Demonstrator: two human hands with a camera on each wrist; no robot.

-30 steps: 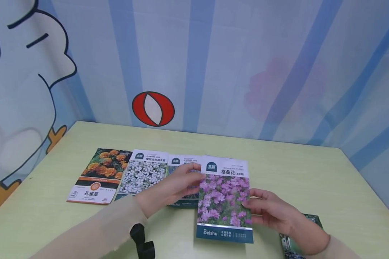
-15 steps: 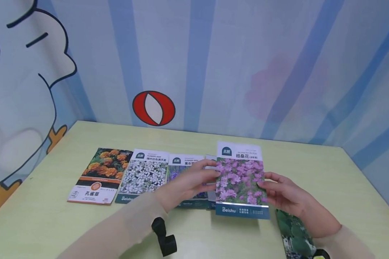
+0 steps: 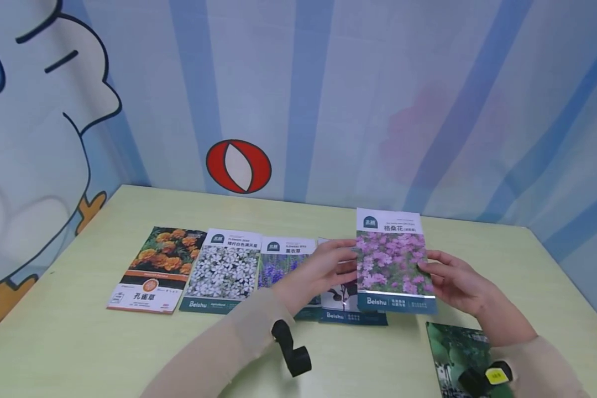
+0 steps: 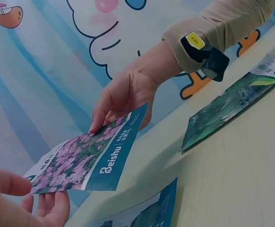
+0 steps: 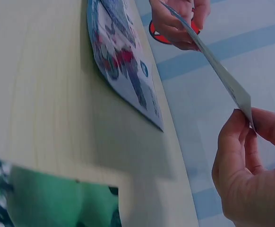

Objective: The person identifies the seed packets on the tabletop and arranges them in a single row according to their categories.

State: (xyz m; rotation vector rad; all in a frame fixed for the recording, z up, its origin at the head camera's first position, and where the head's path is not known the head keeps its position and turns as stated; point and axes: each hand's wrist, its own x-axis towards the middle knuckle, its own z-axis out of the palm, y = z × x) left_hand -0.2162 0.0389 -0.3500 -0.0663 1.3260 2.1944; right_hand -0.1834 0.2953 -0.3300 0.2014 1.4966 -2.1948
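Observation:
A seed packet with pink flowers [image 3: 393, 260] is held up over the table, its front tilted toward the head camera. My left hand [image 3: 323, 273] pinches its left edge, thumb on the front and fingers behind. On the opposite edge, my right hand [image 3: 457, 284] pinches it the same way. In the right wrist view the packet [image 5: 218, 68] appears nearly edge-on between both hands. Partly covered by it and my left hand, another seed packet [image 3: 335, 315] lies on the table. A lavender seed packet [image 3: 276, 271] lies beside that one, partly behind my left forearm.
Further left on the table [image 3: 79, 342] lie a white-flower seed packet [image 3: 224, 268] and an orange marigold packet [image 3: 159, 262]. A green seed packet [image 3: 453, 348] lies at front right, partly under my right sleeve. A striped cloth backdrop [image 3: 353, 110] stands behind the table.
Both hands have carried the pink-flower packet to the right and away from me, uncovering the packet lying under it. More of the lavender and white-flower packets shows now.

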